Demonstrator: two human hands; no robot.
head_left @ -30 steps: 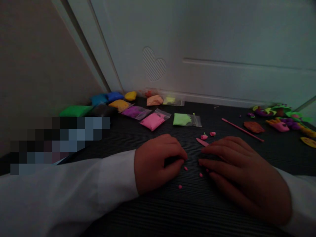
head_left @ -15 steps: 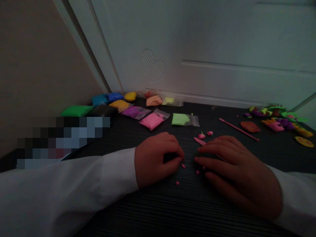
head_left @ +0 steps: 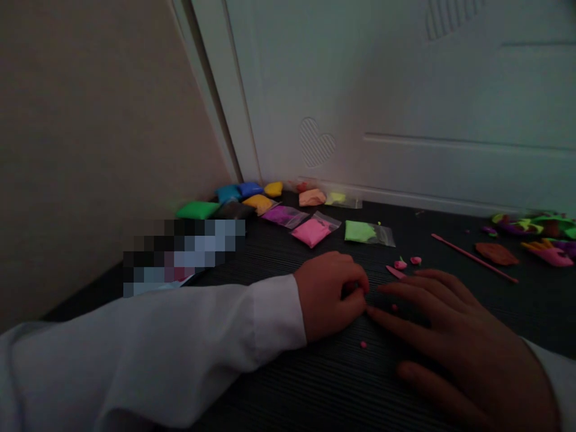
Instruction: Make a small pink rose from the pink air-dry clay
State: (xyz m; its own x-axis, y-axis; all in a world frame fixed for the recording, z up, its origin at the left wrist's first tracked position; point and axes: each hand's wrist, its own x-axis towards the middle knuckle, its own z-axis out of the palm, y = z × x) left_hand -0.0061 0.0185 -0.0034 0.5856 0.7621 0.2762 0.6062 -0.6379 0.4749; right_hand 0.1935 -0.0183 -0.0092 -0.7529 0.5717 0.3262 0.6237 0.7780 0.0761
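Observation:
My left hand [head_left: 333, 297] rests on the dark table [head_left: 288, 384], thumb and forefinger curled together in a pinch. Whatever lies between those fingertips is hidden. My right hand [head_left: 468, 342] is spread open, palm down, and one fingertip reaches to the left hand's fingertips. A small pink clay ball [head_left: 363, 344] sits below the left fingertips, and another pink bit [head_left: 395, 308] lies among the right fingers. Just beyond the right fingers are the pink tip of a flat clay tool [head_left: 395, 272] and two small pink bud-shaped clay pieces [head_left: 400, 264].
Bags of pink clay [head_left: 311, 231], light green clay [head_left: 360, 231] and purple clay [head_left: 283, 215] lie ahead, with several more behind. A thin pink stick [head_left: 474, 258], a brown clay piece [head_left: 497, 253] and coloured clay shapes [head_left: 546, 252] are at right. A white door panel [head_left: 405, 108] stands behind.
The view has swung left, so everything sits further right. My right hand's fingers have spread wider, and one fingertip has moved up to the left hand's pinch. The small pink bit there is now hidden.

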